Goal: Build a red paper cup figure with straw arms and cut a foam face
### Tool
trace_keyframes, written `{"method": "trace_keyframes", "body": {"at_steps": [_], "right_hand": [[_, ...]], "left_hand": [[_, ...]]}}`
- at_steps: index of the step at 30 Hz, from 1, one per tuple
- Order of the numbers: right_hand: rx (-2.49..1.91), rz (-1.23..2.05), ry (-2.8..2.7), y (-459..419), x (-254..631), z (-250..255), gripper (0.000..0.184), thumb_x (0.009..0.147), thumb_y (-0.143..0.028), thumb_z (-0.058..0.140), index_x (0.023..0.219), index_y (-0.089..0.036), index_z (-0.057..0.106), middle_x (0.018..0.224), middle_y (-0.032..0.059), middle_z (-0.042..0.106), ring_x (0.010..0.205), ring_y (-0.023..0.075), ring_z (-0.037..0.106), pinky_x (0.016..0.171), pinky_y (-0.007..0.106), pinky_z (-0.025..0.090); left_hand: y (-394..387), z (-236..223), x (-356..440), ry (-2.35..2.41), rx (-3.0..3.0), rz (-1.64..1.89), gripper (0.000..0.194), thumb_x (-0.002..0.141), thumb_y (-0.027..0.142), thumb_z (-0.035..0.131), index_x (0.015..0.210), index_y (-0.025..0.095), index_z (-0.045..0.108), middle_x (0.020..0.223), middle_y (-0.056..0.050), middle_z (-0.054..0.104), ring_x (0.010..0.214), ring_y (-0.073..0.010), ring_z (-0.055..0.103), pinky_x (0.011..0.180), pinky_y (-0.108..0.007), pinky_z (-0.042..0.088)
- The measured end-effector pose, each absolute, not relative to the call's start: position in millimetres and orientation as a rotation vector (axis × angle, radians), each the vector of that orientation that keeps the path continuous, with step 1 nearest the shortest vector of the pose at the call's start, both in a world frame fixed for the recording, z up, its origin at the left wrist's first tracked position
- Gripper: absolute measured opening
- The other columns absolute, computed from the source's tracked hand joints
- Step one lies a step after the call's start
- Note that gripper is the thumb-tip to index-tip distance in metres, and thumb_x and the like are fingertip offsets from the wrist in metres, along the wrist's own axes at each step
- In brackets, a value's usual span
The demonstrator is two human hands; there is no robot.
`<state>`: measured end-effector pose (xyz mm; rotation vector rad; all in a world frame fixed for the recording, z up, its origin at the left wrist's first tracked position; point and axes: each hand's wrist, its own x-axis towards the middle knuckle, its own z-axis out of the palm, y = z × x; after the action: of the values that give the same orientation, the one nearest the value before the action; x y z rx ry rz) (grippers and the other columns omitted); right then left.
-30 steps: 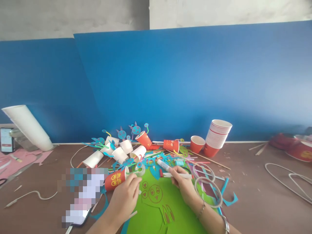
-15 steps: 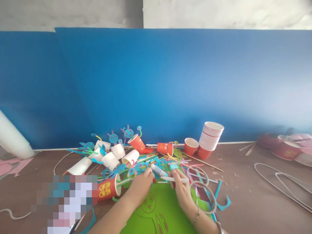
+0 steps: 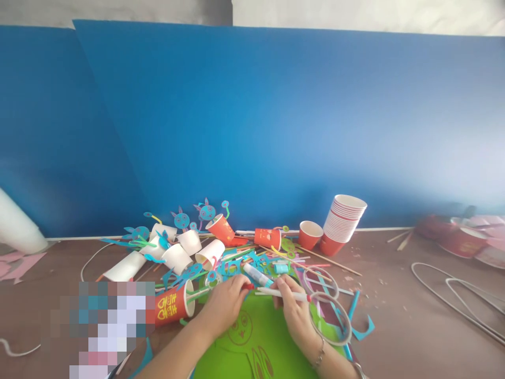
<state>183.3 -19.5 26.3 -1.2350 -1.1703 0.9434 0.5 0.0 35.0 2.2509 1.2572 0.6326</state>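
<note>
My right hand (image 3: pixel 294 305) grips a white marker pen (image 3: pixel 286 294) with a red end, its bare tip pointing left. In my left hand (image 3: pixel 229 302), fingers pinched, is a small red pen cap (image 3: pixel 249 287). The tip and the cap are close together, and whether they touch I cannot tell. Beneath both hands lies a green sheet (image 3: pixel 232 363) with a rabbit-like face and long ears drawn in red-brown. Just behind the marker lies a glue stick (image 3: pixel 257 275), its blue cap (image 3: pixel 281 269) off to its right.
Paper cups with blue paper rabbits (image 3: pixel 207 211) lie at the back left, a red cup (image 3: pixel 169 305) nearer. A tall cup stack (image 3: pixel 342 223) leans back right, beside a single cup (image 3: pixel 310 235). Tape rolls (image 3: pixel 335 337), blue scraps (image 3: pixel 363 329) and sticks surround the sheet. A cable (image 3: pixel 453 300) lies right.
My right hand has shifted slightly left and the marker's tip is now nearer the red cap in my left hand. The whole view has tilted down a little.
</note>
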Motion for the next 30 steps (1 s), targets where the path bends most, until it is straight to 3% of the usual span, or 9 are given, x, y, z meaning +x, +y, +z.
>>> {"method": "trace_keyframes", "body": {"at_steps": [5,10,17,21,25,28,30], "right_hand": [[-1.171,1.15,-1.226,-16.2,181.7,22.8,0.041,0.079,-0.06,0.058,0.065,-0.021,0.056,0.045,-0.0038,0.05,0.043,0.0121,0.037,0.046,0.025,0.028],[-1.078,1.35,-1.22,-15.7,181.8,21.4,0.038,0.081,-0.057,0.057,0.066,-0.021,0.056,0.046,-0.0034,0.054,0.043,0.0114,0.039,0.046,0.024,0.029],[-1.127,1.343,-1.225,-15.9,180.7,17.7,0.039,0.084,-0.055,0.052,0.064,-0.021,0.055,0.043,-0.0046,0.048,0.04,0.0104,0.034,0.042,0.024,0.022],[-1.1,1.382,-1.111,-15.9,179.0,19.4,0.037,0.082,-0.052,0.055,0.061,-0.021,0.052,0.043,-0.0069,0.039,0.04,0.0093,0.027,0.043,0.024,0.018],[-1.087,1.249,-0.94,-13.6,181.6,21.4,0.035,0.077,-0.049,0.062,0.061,-0.022,0.046,0.044,-0.0094,0.029,0.042,0.0091,0.022,0.044,0.024,0.016],[-1.184,1.185,-1.027,-11.4,184.5,20.0,0.031,0.074,-0.05,0.065,0.067,-0.021,0.056,0.047,-0.0055,0.047,0.043,0.0101,0.031,0.044,0.024,0.021],[-1.255,1.145,-1.193,-11.3,184.3,16.8,0.03,0.075,-0.05,0.065,0.075,-0.019,0.064,0.055,0.0,0.061,0.046,0.0124,0.04,0.045,0.025,0.027]], "left_hand": [[-1.6,39.6,0.7,1.139,2.104,0.661,0.013,0.092,0.021,0.046,0.095,0.02,0.059,0.089,-0.003,0.063,0.082,-0.0201,0.058,0.074,-0.03,0.042],[1.6,39.7,1.6,1.031,1.817,0.653,0.022,0.088,0.037,0.051,0.086,0.017,0.059,0.065,0.003,0.052,0.057,-0.0122,0.047,0.053,-0.022,0.036],[-4.0,36.6,8.0,1.008,1.666,0.678,0.033,0.084,0.049,0.054,0.081,0.016,0.055,0.056,0.007,0.039,0.049,-0.0099,0.037,0.046,-0.021,0.028],[-4.0,46.0,8.6,1.049,1.758,0.684,0.026,0.088,0.041,0.052,0.085,0.017,0.06,0.055,0.007,0.041,0.048,-0.0103,0.039,0.046,-0.021,0.028],[2.5,60.0,-1.0,1.181,1.933,0.721,0.012,0.086,0.028,0.057,0.085,0.02,0.066,0.068,0.002,0.059,0.06,-0.0141,0.05,0.057,-0.024,0.037],[2.9,69.8,-11.7,1.269,2.024,0.756,0.012,0.086,0.019,0.055,0.09,0.021,0.066,0.095,-0.003,0.066,0.083,-0.0197,0.06,0.075,-0.03,0.043],[-3.8,74.4,-17.3,1.32,2.097,0.779,0.021,0.086,0.014,0.054,0.102,0.021,0.064,0.115,-0.006,0.063,0.099,-0.0224,0.059,0.086,-0.034,0.043]]}}
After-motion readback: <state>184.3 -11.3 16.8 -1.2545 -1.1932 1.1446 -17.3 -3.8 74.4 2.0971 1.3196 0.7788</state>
